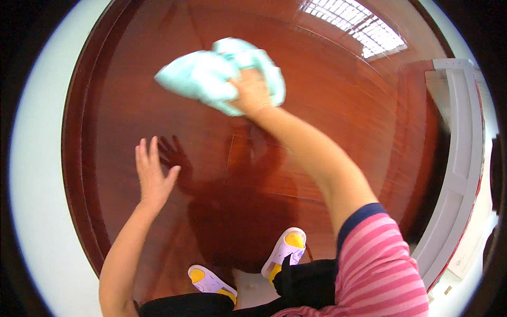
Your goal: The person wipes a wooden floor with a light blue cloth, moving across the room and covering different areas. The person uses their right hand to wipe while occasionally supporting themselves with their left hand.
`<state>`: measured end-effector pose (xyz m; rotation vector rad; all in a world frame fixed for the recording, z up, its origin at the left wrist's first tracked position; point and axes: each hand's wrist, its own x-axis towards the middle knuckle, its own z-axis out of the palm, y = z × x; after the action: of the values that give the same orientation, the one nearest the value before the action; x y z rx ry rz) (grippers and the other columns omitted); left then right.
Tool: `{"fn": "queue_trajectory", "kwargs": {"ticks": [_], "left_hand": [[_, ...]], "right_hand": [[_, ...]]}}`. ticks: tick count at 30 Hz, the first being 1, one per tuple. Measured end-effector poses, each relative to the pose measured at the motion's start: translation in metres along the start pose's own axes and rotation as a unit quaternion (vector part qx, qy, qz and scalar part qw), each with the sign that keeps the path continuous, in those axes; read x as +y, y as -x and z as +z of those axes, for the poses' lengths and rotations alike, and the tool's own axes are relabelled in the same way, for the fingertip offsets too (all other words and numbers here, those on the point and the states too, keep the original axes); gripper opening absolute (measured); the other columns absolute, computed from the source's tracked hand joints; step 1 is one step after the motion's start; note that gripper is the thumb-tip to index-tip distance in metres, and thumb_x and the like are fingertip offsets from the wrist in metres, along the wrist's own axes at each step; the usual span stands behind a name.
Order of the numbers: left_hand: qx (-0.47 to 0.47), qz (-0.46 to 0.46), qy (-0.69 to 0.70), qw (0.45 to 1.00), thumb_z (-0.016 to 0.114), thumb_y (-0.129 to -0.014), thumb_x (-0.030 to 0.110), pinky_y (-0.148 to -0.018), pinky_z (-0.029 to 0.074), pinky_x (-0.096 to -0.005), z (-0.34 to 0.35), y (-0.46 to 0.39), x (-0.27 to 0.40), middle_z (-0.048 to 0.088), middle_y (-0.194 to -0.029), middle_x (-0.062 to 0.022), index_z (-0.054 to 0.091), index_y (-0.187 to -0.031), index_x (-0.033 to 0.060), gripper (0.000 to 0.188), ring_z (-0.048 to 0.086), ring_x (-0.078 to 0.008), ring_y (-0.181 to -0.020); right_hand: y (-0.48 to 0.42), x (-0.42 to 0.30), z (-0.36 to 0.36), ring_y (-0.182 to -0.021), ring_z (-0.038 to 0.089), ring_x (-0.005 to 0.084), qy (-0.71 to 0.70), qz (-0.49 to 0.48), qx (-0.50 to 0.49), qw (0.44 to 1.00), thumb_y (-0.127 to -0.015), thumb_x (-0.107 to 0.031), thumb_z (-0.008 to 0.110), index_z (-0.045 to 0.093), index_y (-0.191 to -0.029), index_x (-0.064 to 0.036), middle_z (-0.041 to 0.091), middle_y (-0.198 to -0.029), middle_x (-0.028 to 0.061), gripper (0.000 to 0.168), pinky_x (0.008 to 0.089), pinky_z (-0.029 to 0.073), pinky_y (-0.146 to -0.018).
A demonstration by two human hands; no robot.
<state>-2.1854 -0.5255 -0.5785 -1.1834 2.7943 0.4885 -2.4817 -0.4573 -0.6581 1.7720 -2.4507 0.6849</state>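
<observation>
A glossy red-brown wooden panel (317, 130), perhaps a door, fills most of the view before me. Against its upper middle, my right hand (251, 89) holds a crumpled pale turquoise cloth (198, 75), blurred as if moving. The cloth spreads to both sides of the hand, and the fingertips are partly hidden in its folds. My left hand (154, 170) is raised at the left with fingers spread and nothing in it. Its dark reflection shows on the panel beside it; whether the hand touches the surface I cannot tell.
White wall (35, 158) borders the panel's dark wooden frame (75, 130) on the left. At the right stands a grey moulded door or frame (451, 190). A barred window (356, 25) is reflected at the upper right. My slippers (287, 247) are below, near the panel's lower edge.
</observation>
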Motion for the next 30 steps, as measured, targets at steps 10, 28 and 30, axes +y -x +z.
{"fn": "queue_trajectory", "kwargs": {"ticks": [10, 28, 30], "left_hand": [[-0.221, -0.172, -0.070, 0.957, 0.086, -0.052, 0.029, -0.100, 0.024, -0.0624, 0.047, -0.096, 0.183, -0.007, -0.145, -0.0232, 0.000, -0.142, 0.0169, 0.125, -0.001, -0.0429, -0.133], [-0.193, -0.131, -0.098, 0.968, 0.066, -0.078, 0.029, -0.105, 0.023, -0.0501, 0.073, -0.100, 0.142, -0.004, -0.145, -0.0248, 0.000, -0.143, 0.0211, 0.093, 0.003, -0.0439, -0.133], [-0.211, -0.142, -0.100, 0.962, 0.077, -0.067, 0.025, -0.106, 0.023, -0.0501, 0.068, -0.093, 0.153, -0.005, -0.145, -0.0247, -0.002, -0.142, 0.0212, 0.109, 0.003, -0.0437, -0.133]], "right_hand": [[0.285, 0.273, -0.180, -0.083, 0.056, 0.0371, 0.285, 0.477, 0.110, 0.824, -0.064, -0.032, 0.071, 0.061, -0.099, -0.009, 0.061, -0.084, 0.0180, 0.044, 0.0442, 0.045, -0.074], [0.255, -0.037, -0.069, -0.103, 0.049, 0.0343, -0.264, 0.016, -0.135, 0.955, -0.076, -0.019, 0.054, 0.054, -0.101, -0.011, 0.049, -0.107, 0.0173, 0.027, 0.0493, 0.037, -0.091], [0.290, 0.012, -0.085, -0.104, 0.049, 0.0318, -0.274, 0.148, -0.109, 0.944, -0.077, -0.020, 0.053, 0.053, -0.105, -0.011, 0.050, -0.107, 0.0153, 0.030, 0.0466, 0.041, -0.088]]}}
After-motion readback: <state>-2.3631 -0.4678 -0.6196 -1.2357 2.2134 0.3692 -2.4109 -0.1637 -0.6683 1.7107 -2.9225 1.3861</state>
